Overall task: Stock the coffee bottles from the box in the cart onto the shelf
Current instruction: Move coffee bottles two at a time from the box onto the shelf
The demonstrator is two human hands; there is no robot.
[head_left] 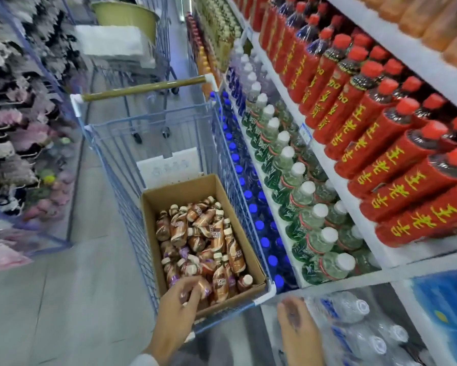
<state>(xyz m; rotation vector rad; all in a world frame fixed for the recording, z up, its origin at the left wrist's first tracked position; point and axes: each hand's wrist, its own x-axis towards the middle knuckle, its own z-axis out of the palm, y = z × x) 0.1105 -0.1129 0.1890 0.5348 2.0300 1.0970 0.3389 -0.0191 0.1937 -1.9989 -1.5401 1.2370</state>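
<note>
An open cardboard box point(153, 233) sits in the near end of a blue wire cart point(121, 180). Several small brown and white coffee bottles point(208, 233) lie jumbled inside it. My left hand point(175, 310) reaches over the box's near edge, fingers curled around a coffee bottle point(204, 287) at the near corner. My right hand point(296, 323) hovers to the right of the cart, fingers apart, holding nothing, above shrink-wrapped water bottles. The shelf point(338, 180) runs along the right side.
The shelves hold red-labelled drink bottles point(380, 143), green bottles with white caps point(296, 180) and blue-capped bottles point(251, 196) lower down. Packs of clear water bottles point(354, 326) lie at bottom right. A second cart point(142, 64) stands ahead. Clothes racks point(16, 128) line the left.
</note>
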